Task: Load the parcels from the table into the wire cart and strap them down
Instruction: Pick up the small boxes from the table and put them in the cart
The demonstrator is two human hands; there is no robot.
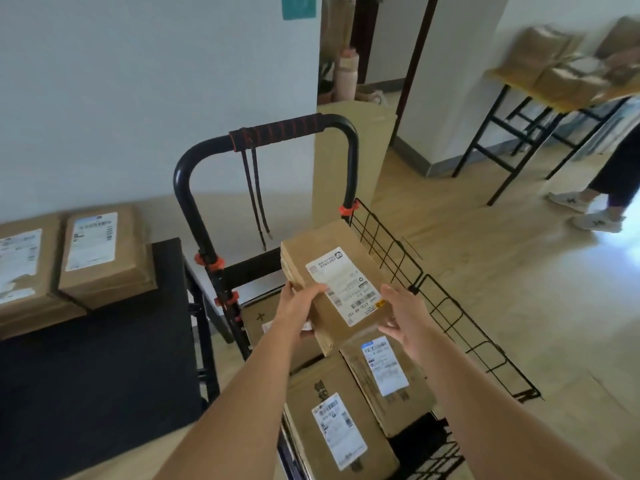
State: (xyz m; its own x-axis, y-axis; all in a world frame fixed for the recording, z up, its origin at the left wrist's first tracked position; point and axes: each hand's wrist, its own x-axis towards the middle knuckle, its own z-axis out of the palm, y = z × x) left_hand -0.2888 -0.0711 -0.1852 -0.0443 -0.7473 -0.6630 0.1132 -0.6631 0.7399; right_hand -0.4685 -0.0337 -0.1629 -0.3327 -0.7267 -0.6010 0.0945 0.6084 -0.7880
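A brown cardboard parcel [332,271] with a white label hangs over the black wire cart [446,306], tilted. My left hand [301,310] grips its left near edge and my right hand [403,315] holds its right near corner. Below it in the cart lie several labelled parcels, among them a near one [341,427] and one to its right [388,368]. A black strap with red stitching [277,131] is wound round the cart's handle, two ends hanging down. Two more parcels [100,251] sit on the dark table [97,368] at the left.
A white wall stands behind the cart. A tall cardboard box [349,161] leans at the wall corner. At the far right a second table [540,95] carries parcels, with a person's legs and white shoes [595,216] beside it. Wooden floor lies right of the cart.
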